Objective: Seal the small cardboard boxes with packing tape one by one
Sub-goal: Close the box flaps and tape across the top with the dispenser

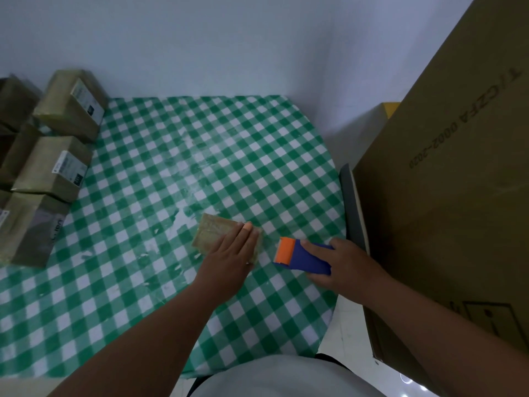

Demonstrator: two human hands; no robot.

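A small flat cardboard box (pixel 213 232), shiny with tape, lies on the green-and-white checked table (pixel 177 156) near its right front. My left hand (pixel 233 253) rests flat on top of the box, fingers straight, covering its right half. Just right of the box, my right hand (pixel 340 263) grips a blue tape dispenser (pixel 307 257) with an orange front end (pixel 284 250) that points toward the box and sits a short gap from it.
Several taped cardboard boxes (pixel 70 106) with white labels are stacked along the table's left edge. A very large brown carton (pixel 458 181) stands upright off the table's right edge, with a dark panel (pixel 353 202) against it. A white wall runs behind the table.
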